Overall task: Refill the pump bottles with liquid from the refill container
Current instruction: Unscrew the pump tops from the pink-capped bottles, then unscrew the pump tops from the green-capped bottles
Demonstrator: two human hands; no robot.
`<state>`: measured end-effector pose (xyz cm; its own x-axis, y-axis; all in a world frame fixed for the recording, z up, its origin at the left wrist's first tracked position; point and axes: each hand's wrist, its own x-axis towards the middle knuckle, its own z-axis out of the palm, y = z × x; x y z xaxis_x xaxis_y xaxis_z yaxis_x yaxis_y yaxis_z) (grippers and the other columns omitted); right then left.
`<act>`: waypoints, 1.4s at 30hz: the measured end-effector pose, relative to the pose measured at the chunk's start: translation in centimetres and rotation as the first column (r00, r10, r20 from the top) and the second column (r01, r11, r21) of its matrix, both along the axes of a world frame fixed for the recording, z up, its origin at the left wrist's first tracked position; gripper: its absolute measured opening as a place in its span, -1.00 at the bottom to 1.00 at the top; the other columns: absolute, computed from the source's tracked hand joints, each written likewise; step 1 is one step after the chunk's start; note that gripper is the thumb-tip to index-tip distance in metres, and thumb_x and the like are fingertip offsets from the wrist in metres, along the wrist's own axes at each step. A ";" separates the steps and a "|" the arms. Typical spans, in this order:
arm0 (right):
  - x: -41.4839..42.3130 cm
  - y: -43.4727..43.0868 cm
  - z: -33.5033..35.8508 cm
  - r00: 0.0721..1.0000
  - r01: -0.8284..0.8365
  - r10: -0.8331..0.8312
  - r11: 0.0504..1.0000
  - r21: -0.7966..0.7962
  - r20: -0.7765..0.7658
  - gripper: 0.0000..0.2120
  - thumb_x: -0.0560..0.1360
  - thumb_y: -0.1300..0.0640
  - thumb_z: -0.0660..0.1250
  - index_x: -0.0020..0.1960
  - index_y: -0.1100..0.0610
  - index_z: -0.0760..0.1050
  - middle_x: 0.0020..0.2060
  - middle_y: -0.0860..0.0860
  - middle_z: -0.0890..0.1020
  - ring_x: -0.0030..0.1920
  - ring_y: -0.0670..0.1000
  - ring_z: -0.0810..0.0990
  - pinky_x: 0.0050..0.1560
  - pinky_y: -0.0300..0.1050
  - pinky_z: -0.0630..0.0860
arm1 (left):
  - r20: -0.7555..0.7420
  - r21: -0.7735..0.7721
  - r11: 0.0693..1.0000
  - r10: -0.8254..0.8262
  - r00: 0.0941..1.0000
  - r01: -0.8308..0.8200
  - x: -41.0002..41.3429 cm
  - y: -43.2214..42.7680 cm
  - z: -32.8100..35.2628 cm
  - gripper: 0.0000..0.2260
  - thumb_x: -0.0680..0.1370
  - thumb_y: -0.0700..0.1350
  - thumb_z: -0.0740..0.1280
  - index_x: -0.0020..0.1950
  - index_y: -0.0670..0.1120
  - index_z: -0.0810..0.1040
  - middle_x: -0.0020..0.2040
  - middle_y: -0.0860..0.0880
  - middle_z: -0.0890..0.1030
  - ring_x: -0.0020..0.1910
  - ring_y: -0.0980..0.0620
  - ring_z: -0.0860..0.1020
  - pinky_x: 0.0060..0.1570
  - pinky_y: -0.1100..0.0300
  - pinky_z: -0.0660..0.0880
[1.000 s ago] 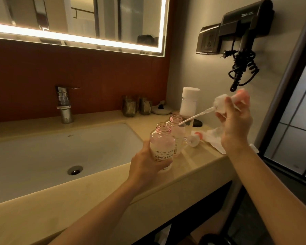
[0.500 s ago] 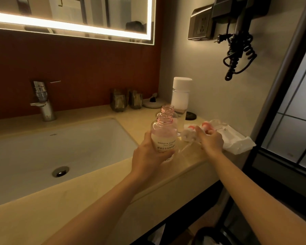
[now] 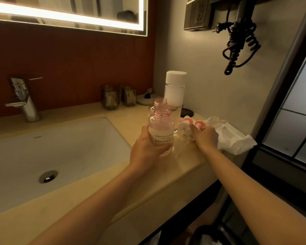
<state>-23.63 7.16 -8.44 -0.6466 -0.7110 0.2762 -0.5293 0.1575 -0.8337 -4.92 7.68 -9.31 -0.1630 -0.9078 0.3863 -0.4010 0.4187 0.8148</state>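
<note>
Two uncapped bottles (image 3: 161,123) stand on the counter (image 3: 184,156) beside the sink (image 3: 78,138). Left hand (image 3: 145,151) wraps the front one's body; right hand (image 3: 206,136) curls over a pump head (image 3: 185,123) on the cloth (image 3: 233,138). Likely light, smooth, slippery: grip mid-label.

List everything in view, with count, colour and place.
sink: one, white, left
faucet: one, chrome, behind sink
tumblers: two, dark glass, behind sink
pump bottles: two, clear pink, uncapped; one held, one behind it on counter
refill container: one, white cap, counter's back right
tissue: one, white, counter's right end
pump heads: two, white and pink, on tissue
disc: one, black, beside refill container
hair dryer cord: one, black, upper right
left hand: one, grips front bottle
right hand: one, grips a pump head
</note>
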 end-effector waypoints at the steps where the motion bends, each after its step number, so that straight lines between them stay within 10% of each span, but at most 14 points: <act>1: 0.0 0.0 0.1 1.000 -0.001 0.001 1.000 0.016 -0.027 -0.54 0.49 -0.19 0.22 -0.14 0.24 0.49 -0.18 0.13 0.56 -0.17 0.06 0.50 -0.17 -0.14 0.34 | -0.016 0.011 1.000 -0.008 1.000 0.008 0.0 -0.1 0.0 -0.41 0.28 0.09 0.52 0.18 0.03 0.31 0.04 0.05 0.56 0.00 0.01 0.55 -0.05 0.01 0.54; 9: 0.0 1.7 0.8 0.988 0.025 -0.021 0.999 0.026 -0.152 -0.54 0.55 -0.16 0.11 -0.24 0.21 0.46 -0.35 0.05 0.50 -0.27 0.04 0.45 -0.38 -0.20 0.22 | -0.039 0.101 0.995 0.005 0.999 -0.001 1.3 0.3 -0.5 -0.11 0.29 0.08 0.51 0.47 0.01 0.09 0.36 -0.04 0.38 0.32 -0.02 0.37 0.15 0.10 0.37; 30: 15.2 9.0 6.5 0.930 -0.367 0.340 0.883 -0.293 -0.138 -0.73 0.56 -0.01 0.19 0.03 0.18 0.52 -0.21 -0.05 0.55 -0.23 -0.14 0.50 -0.30 -0.37 0.35 | -0.134 -0.064 0.979 0.186 0.973 -0.195 12.4 8.6 4.3 -0.52 0.51 0.02 0.31 0.37 -0.10 0.29 0.21 -0.09 0.48 0.16 0.02 0.45 0.17 0.06 0.44; 42: 35.1 12.3 6.7 0.616 -0.769 0.787 0.590 -0.247 -0.036 -0.82 0.55 -0.04 0.18 -0.06 0.04 0.47 -0.25 -0.08 0.58 -0.21 -0.10 0.55 -0.25 -0.31 0.43 | -0.177 -0.071 0.789 0.592 0.786 -0.610 29.7 13.5 4.2 -0.65 0.55 0.03 0.26 0.28 -0.07 0.36 0.09 -0.05 0.54 -0.02 0.09 0.48 -0.13 0.30 0.43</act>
<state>11.43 19.44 -1.71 0.1005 -0.8791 0.4659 -0.3029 -0.4731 -0.8273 24.80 21.16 -5.16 0.4634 -0.7498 0.4723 -0.4906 0.2267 0.8413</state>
